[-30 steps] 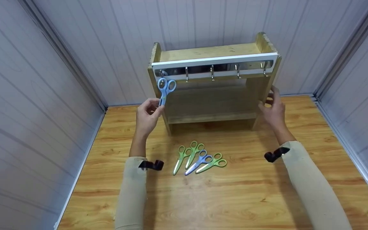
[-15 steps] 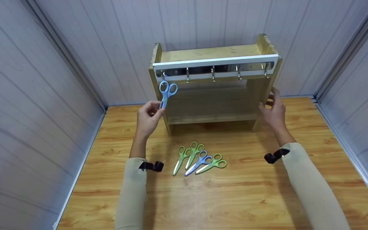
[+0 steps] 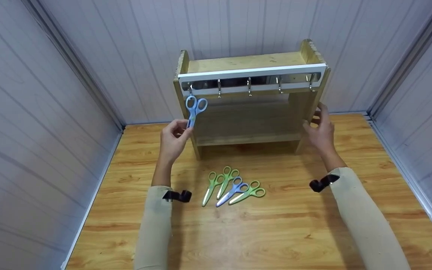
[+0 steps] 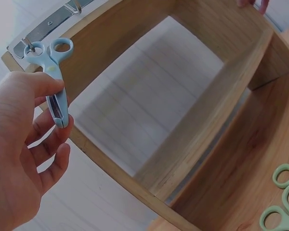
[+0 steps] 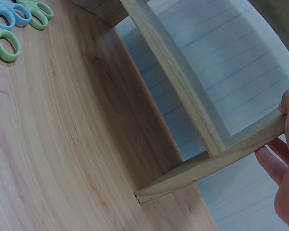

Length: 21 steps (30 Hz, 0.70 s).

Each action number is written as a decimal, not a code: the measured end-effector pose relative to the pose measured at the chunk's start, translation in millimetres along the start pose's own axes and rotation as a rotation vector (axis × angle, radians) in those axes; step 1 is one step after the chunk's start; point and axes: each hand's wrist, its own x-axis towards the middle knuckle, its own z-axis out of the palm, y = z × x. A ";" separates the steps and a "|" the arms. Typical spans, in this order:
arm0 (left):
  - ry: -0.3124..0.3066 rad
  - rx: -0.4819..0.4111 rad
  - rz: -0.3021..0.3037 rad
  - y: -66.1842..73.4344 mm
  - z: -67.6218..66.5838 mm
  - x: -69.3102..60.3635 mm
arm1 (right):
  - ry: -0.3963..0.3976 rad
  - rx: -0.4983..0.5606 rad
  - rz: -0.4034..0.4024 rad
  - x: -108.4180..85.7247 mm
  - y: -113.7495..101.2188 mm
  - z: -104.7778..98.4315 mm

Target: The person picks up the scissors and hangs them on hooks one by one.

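Note:
My left hand (image 3: 173, 140) pinches a pair of blue scissors (image 3: 192, 113) by the blade end, handle loops upward. In the left wrist view, the end of the leftmost hook (image 4: 28, 44) shows inside one loop of these scissors (image 4: 52, 62). The hook belongs to a metal strip on a white rail (image 3: 234, 73) along the top front of a small wooden shelf (image 3: 248, 138). With thumb and fingers on either side, my right hand (image 3: 320, 129) grips the shelf's right side panel (image 5: 241, 149). Part of that hand lies outside the right wrist view.
On the wooden floor (image 3: 276, 232) before the shelf lie green scissors (image 3: 212, 185), more green scissors (image 3: 228, 180), blue scissors (image 3: 234, 190) and green scissors (image 3: 251, 192), close together. Several other hooks (image 3: 249, 86) line the rail. Pale panelled walls (image 3: 156, 45) surround the area.
My left hand and the blue scissors have come down slightly at the leftmost hook, mostly in the first half second. The right hand keeps its grip on the side panel.

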 end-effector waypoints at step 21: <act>-0.020 0.013 0.001 -10.9 -3.4 -3.7 | 0.015 0.012 -0.009 1.0 1.6 -0.3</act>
